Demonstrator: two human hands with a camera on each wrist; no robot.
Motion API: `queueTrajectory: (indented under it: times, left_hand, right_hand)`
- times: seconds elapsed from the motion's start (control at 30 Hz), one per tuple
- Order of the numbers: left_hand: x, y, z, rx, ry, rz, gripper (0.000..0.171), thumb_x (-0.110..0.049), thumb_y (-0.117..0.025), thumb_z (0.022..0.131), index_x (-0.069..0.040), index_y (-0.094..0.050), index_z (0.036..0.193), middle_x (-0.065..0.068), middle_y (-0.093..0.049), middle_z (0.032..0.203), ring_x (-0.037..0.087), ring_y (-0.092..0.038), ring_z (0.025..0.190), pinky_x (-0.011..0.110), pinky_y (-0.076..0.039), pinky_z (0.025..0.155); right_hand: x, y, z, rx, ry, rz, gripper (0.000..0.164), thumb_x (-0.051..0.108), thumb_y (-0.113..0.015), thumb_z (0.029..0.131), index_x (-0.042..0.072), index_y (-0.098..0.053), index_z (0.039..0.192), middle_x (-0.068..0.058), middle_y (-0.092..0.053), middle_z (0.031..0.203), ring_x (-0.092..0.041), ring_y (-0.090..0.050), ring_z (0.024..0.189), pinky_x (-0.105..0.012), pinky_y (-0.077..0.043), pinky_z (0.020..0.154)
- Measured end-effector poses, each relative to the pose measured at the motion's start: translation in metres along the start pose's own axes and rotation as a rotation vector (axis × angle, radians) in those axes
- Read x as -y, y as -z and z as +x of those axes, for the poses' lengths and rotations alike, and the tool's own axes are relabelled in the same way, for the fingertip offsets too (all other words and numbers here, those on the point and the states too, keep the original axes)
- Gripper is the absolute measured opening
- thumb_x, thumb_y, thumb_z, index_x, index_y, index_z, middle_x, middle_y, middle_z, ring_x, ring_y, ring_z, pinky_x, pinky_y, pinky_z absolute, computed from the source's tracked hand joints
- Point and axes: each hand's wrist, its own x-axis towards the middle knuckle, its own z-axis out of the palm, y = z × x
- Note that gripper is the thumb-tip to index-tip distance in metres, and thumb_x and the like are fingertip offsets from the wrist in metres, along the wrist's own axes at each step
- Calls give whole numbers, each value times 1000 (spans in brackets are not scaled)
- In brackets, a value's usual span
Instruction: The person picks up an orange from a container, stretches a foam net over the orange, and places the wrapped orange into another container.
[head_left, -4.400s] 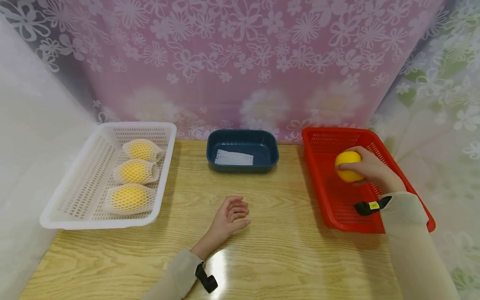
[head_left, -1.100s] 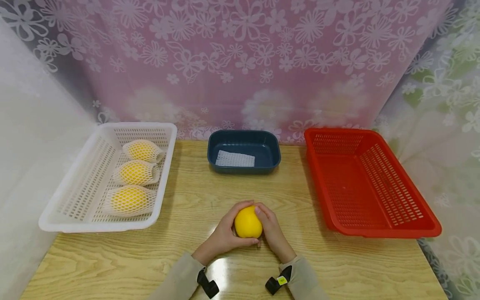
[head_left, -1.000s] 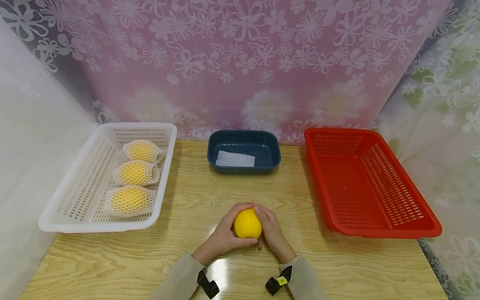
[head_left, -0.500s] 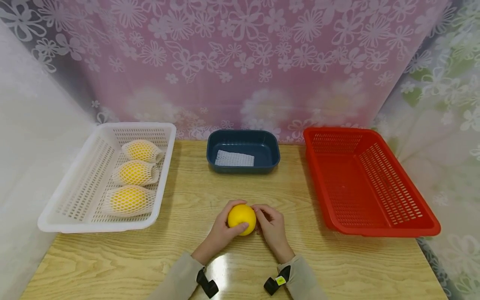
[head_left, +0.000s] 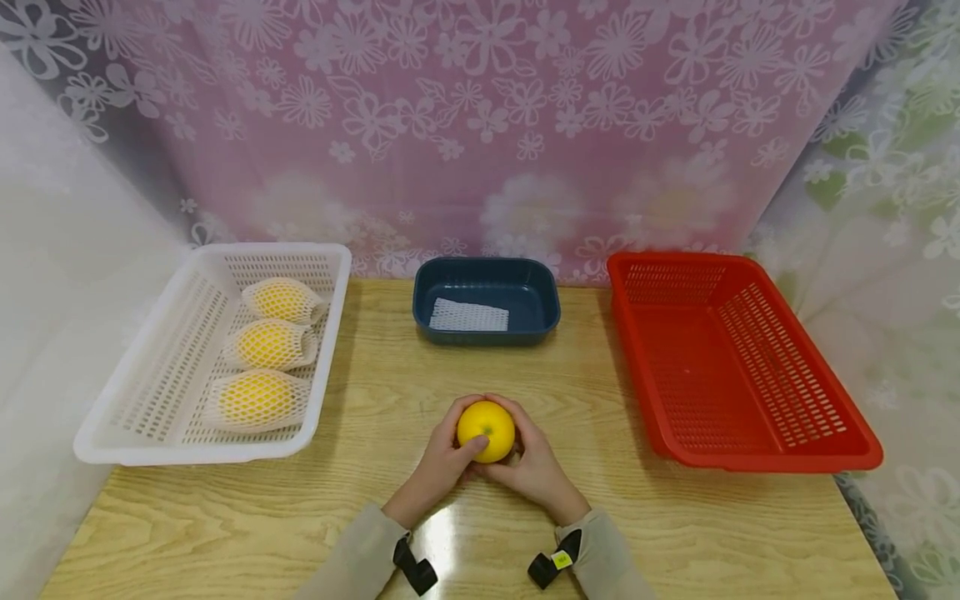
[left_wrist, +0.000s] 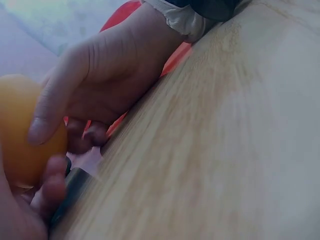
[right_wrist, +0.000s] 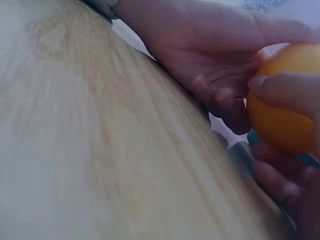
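A yellow orange (head_left: 491,414) is held between both hands above the middle of the wooden table, its greenish stem end facing up. The left hand (head_left: 437,465) curls round its left side, thumb lying over the top near the stem end. On the other side the right hand (head_left: 538,468) cups the fruit, fingers round the far side and thumb low at the near side. In the left wrist view, the right hand (left_wrist: 110,70) reaches over to the orange (left_wrist: 20,120). From the right wrist, the left hand (right_wrist: 200,45) and orange (right_wrist: 280,120) show.
At left, a white basket (head_left: 333,333) holds three yellow fruits (head_left: 262,398) in foam nets. A dark blue tray (head_left: 536,300) at the back contains a flat white foam net (head_left: 468,317). A red basket (head_left: 690,358) stands at right. A pink floral curtain (head_left: 450,150) hangs behind.
The right hand has brought the orange from the red basket to the left hand. Over the last second the hands have turned it, bringing its stem end up.
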Motion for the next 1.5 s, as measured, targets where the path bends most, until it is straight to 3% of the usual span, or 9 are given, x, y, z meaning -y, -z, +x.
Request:
queueTrajectory:
  times: [0.1,0.23,0.4,0.53,0.77,1.0,1.1,1.33,1.5]
  left_hand:
    - [1,1,0,-26,-35,125,55,-27,-73,92,-22,-49,141,3,-58,133,20,-58,108,36,-48,91]
    - [2,0,0,-68,-47,308,71,-37,-84,79,-28,-50,140,-4,-58,132,16,-58,112,41,-49,94]
    - [3,-1,0,-71,-35,397,82,-43,-90,70,-27,-48,139,-4,-53,128,15,-52,110,42,-47,93]
    - [5,-2,1,-94,-37,415,79,-43,-89,71,-24,-50,137,-2,-52,125,15,-49,109,41,-46,92]
    - [7,-2,2,-120,-52,428,76,-43,-88,72,-21,-51,135,-2,-53,128,16,-51,113,42,-46,95]
    - [7,-2,3,-112,-59,444,80,-44,-90,69,-21,-50,134,-6,-53,125,13,-53,111,41,-46,96]
    - [7,-1,3,-93,-58,445,81,-43,-90,69,-22,-49,136,-7,-53,127,12,-52,113,41,-45,97]
    - [8,-1,4,-77,-59,453,83,-38,-90,71,-16,-46,138,-1,-52,132,16,-52,117,44,-44,99]
    - [6,-2,1,-79,-41,427,87,-40,-89,73,-13,-42,142,4,-49,137,19,-51,120,45,-43,102]
  right_hand:
    - [0,0,0,-35,32,-55,88,-2,-89,68,1,-44,143,-14,-55,136,-22,-56,117,-30,-46,99]
    - [0,1,1,-50,76,-78,86,-5,-88,67,-2,-45,141,-16,-56,134,-21,-56,117,-28,-45,99]
    - [0,1,2,-56,70,-81,84,-7,-87,65,-4,-47,139,-17,-55,131,-20,-54,118,-25,-42,102]
    - [-1,0,3,-62,37,-98,83,-8,-85,64,-5,-48,138,-17,-56,130,-21,-55,117,-23,-42,101]
    - [-33,-5,0,-94,-29,-113,90,-7,-87,62,5,-48,142,-14,-55,136,-26,-55,119,-20,-42,100]
    - [-38,-2,-1,-70,-88,-115,90,-1,-89,66,22,-47,142,1,-53,139,-21,-53,124,-36,-43,105]
    - [-36,-2,-1,-58,-106,-147,91,-2,-87,66,25,-47,142,3,-55,137,-18,-54,123,-37,-43,105]
    - [7,8,6,22,-179,-123,80,-18,-72,69,1,-46,142,-16,-56,135,-24,-55,119,-34,-43,103]
    - [-7,16,5,83,-129,-6,79,-25,-63,68,-5,-42,142,-22,-55,132,-16,-55,99,-23,-46,75]
